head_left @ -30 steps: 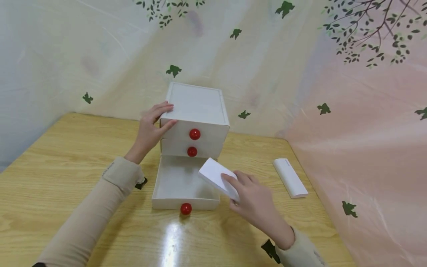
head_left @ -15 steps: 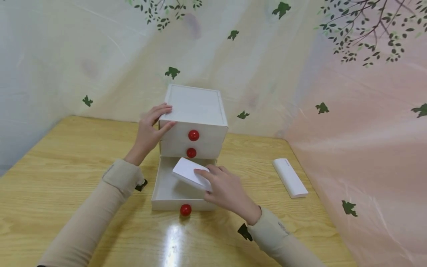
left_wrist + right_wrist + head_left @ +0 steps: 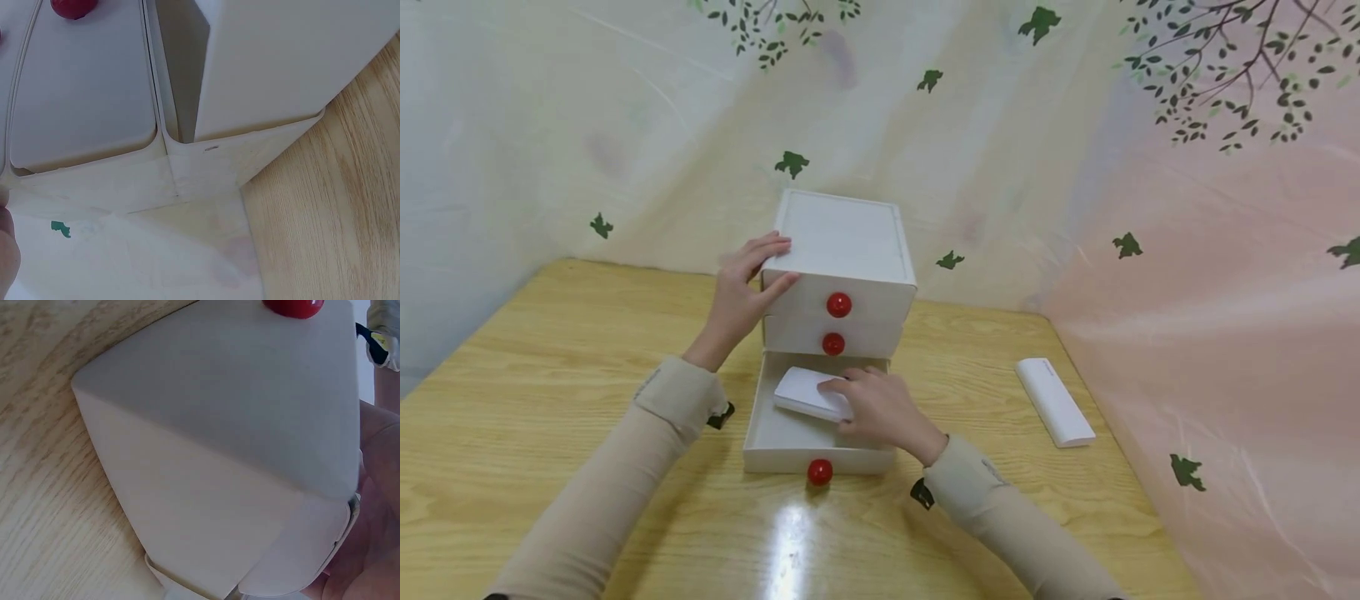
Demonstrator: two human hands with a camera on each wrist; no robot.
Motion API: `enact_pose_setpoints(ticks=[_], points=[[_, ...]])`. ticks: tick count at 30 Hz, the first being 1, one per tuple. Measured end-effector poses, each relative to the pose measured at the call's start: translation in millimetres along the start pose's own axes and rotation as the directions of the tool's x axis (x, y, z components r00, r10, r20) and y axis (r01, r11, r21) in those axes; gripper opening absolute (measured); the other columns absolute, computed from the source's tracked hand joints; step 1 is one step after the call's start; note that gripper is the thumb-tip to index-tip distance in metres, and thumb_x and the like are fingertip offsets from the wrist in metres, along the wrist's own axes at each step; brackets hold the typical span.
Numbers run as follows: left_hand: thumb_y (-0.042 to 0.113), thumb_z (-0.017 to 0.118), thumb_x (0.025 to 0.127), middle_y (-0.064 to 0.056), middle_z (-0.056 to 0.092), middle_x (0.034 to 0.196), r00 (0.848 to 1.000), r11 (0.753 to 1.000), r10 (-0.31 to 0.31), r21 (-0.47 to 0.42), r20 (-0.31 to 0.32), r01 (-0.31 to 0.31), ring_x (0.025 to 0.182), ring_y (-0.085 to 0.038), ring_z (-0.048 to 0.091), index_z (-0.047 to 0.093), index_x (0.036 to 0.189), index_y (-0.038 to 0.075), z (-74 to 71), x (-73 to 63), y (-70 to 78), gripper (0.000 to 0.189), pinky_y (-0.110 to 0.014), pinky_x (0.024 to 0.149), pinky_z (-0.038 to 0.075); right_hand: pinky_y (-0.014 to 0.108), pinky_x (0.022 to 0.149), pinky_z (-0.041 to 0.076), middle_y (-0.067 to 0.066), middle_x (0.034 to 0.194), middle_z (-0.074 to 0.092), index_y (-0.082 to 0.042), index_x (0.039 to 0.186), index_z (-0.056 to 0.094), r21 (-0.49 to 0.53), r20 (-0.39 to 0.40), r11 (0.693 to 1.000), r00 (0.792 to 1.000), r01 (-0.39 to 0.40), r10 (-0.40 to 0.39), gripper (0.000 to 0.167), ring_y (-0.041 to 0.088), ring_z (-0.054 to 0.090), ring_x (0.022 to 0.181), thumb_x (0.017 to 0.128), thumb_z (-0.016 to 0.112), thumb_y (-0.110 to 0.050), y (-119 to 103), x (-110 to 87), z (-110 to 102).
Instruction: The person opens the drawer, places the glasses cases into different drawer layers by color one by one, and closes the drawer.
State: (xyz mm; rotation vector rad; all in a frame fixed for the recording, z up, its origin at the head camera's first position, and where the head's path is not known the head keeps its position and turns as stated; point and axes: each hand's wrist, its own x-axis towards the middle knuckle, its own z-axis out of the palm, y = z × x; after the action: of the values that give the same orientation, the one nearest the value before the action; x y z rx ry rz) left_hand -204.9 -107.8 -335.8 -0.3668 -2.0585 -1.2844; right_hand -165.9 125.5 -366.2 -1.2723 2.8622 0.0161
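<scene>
A white drawer unit point(image 3: 846, 233) with red round knobs stands on the table, its bottom drawer point(image 3: 820, 461) pulled out. My left hand point(image 3: 739, 292) rests on its upper left corner, fingertips on top and thumb against the front edge. Inside the bottom drawer is a flat white oblong box point(image 3: 808, 393), slightly tilted, and my right hand point(image 3: 883, 410) grips its right end between thumb and fingers. In the right wrist view the drawer's side wall point(image 3: 181, 481) hides the box, and part of my right hand point(image 3: 369, 556) shows at the edge.
A second white oblong case point(image 3: 1054, 402), with faint lettering, lies on the wooden table point(image 3: 587, 350) to the right. The two upper drawers, with a top knob point(image 3: 838, 305) and a middle knob point(image 3: 833, 343), are closed. A leaf-patterned sheet point(image 3: 700, 150) hangs behind.
My right hand has carried the white box leftward and down, from above the drawer's right side to inside it. The left hand has stayed on the unit's corner.
</scene>
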Motion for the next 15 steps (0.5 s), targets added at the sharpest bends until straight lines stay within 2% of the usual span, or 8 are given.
enact_pose_setpoints(ticks=[10,15], points=[[0.009,0.074,0.085,-0.013,0.058,0.136,1.000,1.000,0.018,-0.001,-0.009,-0.018,0.136,-0.024,0.047,0.063,0.124,0.002,0.2,0.0,-1.1,0.041,-0.046,0.108,0.041,0.039,0.088,0.054,0.001,0.129,0.063,-0.028,0.132,0.060,0.045,0.055,0.999,0.998,0.029,-0.031,0.052,0.021,0.060,0.113,0.082,0.075,-0.028,2.0,12.2,11.5],[0.009,0.073,0.085,-0.014,0.058,0.136,1.000,1.000,0.026,-0.009,-0.009,-0.026,0.136,-0.025,0.046,0.063,0.125,0.000,0.4,0.2,-2.8,0.042,-0.046,0.108,0.041,0.038,0.092,0.053,0.002,0.133,0.061,-0.028,0.136,0.056,0.070,0.048,0.997,0.998,0.039,-0.043,0.055,0.020,0.060,0.116,0.084,0.072,-0.025,10.1,14.4,23.0]])
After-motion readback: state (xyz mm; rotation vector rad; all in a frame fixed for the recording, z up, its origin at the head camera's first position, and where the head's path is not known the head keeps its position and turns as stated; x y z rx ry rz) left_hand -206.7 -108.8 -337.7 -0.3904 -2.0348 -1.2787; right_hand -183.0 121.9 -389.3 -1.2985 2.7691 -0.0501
